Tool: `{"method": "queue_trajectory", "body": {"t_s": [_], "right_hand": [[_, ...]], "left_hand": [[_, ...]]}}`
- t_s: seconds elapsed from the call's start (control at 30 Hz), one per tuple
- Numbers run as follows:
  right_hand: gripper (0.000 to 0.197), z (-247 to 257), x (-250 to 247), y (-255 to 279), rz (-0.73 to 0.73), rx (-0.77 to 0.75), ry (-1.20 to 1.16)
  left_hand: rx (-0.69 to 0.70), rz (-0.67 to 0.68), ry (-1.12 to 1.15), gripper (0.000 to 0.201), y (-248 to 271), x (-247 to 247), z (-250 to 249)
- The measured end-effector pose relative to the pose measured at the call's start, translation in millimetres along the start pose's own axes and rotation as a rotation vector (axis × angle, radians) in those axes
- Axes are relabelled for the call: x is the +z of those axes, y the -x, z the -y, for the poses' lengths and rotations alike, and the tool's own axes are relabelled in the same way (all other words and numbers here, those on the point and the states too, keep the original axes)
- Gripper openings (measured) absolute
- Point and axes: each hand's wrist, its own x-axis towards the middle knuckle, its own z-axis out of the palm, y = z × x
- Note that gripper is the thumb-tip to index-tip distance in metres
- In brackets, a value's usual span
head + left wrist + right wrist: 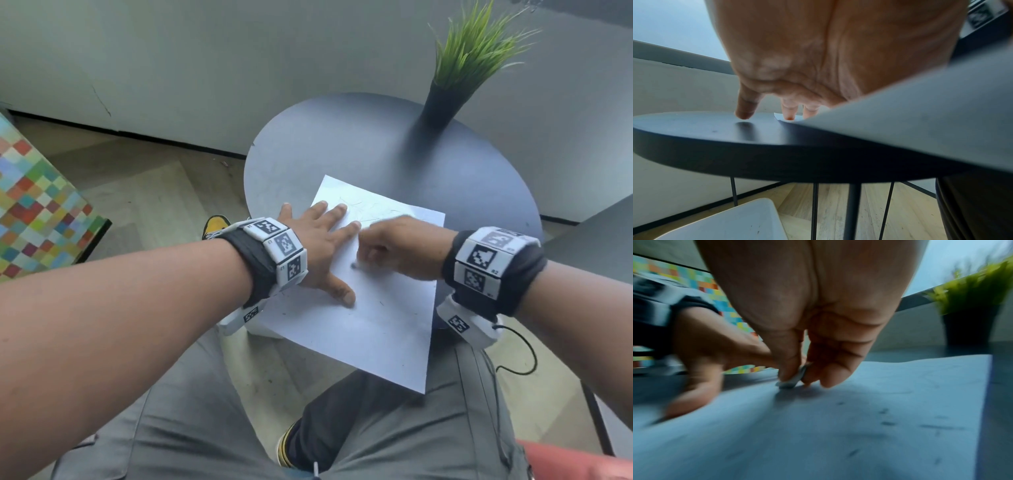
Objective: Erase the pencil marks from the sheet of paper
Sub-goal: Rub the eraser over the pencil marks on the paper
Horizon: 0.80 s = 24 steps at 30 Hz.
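**Rubbing an eraser across a sheet on a round table**

Standing under everything is the round dark grey table (342,144), carrying a black conical pot of green grass-like plant (445,99) at its far side. Lying across the near part of the tabletop is the white rectangular sheet of paper (387,329), its near corner hanging over the table edge above the person's lap. Pressing flat on the sheet's left side is the left hand (318,246), fingers straight and spread. Pinching a small flat white eraser (792,379) between thumb and fingertips is the right hand (400,248), holding it against the paper. Showing faintly beyond the fingers are thin pencil marks (371,209).
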Motion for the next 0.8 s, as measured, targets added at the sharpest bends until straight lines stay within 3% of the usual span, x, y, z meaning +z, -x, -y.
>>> {"method": "queue_trajectory", "body": {"t_s": [0.07,0.1,0.2,0.23,0.37,0.43,0.5,0.57,0.67,0.73,0.8], "right_hand": [[0.015,-8.1,-1.8,-1.8,-0.132,0.088,-0.012],[0.015,-5.6,-0.2,-0.4,-0.116,0.07,-0.016],[0.012,15.4,8.5,5.9,0.1,-0.07,0.022],[0.016,18.1,8.3,6.8,0.126,-0.05,0.019],[0.025,-1.4,-4.8,1.6,-0.196,0.372,-0.126],[0.019,4.1,-0.3,4.6,-0.247,0.391,-0.491],[0.012,23.8,11.6,9.8,-0.119,0.329,-1.027],[0.01,27.6,22.3,15.3,-0.115,0.362,-1.305],[0.01,0.2,19.8,15.9,-0.498,0.532,-1.212],[0.01,-16.8,16.0,20.0,-0.524,0.569,-1.228],[0.009,-25.6,17.3,25.5,-0.425,0.546,-1.208]], "left_hand": [[-0.001,-0.002,-0.002,0.129,0.3,0.6,-0.5],[-0.001,0.0,0.003,0.129,0.7,0.6,-0.6],[-0.003,0.012,0.032,0.131,2.3,0.2,-0.2],[-0.001,0.007,0.037,0.131,1.8,-0.2,-0.3],[-0.016,-0.04,0.035,0.133,2.8,1.5,-4.7],[-0.034,-0.061,0.057,0.137,3.3,4.4,-6.9],[-0.042,-0.075,0.077,0.138,4.0,7.5,-7.2],[-0.042,-0.081,0.074,0.137,4.4,10.4,-7.0],[-0.027,-0.059,0.073,0.135,7.2,6.9,-7.0],[-0.004,-0.046,0.085,0.123,9.4,-0.2,-0.9],[0.014,-0.074,0.122,0.107,11.2,-5.8,15.1]]}}
